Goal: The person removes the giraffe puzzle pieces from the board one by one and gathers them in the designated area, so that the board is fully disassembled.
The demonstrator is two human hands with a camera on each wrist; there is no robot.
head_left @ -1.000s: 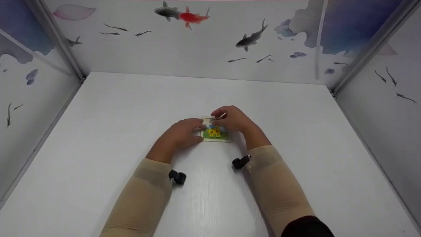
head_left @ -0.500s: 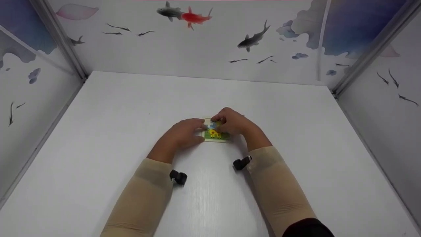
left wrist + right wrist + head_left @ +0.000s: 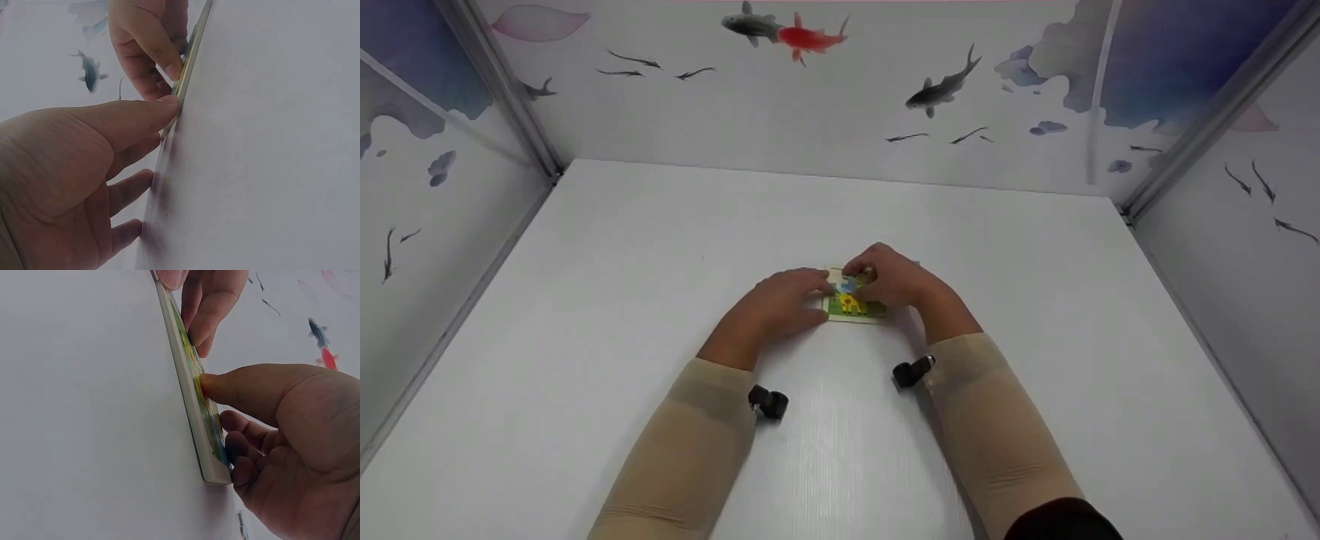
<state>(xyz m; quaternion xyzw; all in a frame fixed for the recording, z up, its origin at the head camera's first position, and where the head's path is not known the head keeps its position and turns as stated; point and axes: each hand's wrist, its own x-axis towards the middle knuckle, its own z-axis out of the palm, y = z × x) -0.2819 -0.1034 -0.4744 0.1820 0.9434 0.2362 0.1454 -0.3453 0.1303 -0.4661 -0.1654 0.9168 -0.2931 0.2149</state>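
A close-fitting beige left sleeve (image 3: pixel 675 457) and a matching right sleeve (image 3: pixel 1005 424) end at the wrists, each with a greyer band there and fine creases lower down. A small black left device (image 3: pixel 769 403) and right device (image 3: pixel 913 372) sit on them. Black cloth (image 3: pixel 1063 519) shows below the right sleeve. The left hand (image 3: pixel 784 304) and right hand (image 3: pixel 894 276) are bare.

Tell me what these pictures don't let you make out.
- Head view: the upper right of the puzzle, covered by the right hand.
- Head view: what the black item at lower right is; the bottom edge cuts it off.
- Left wrist view: the puzzle's picture, seen nearly edge-on.
- Right wrist view: what the small object near the bottom edge is; too small to tell.
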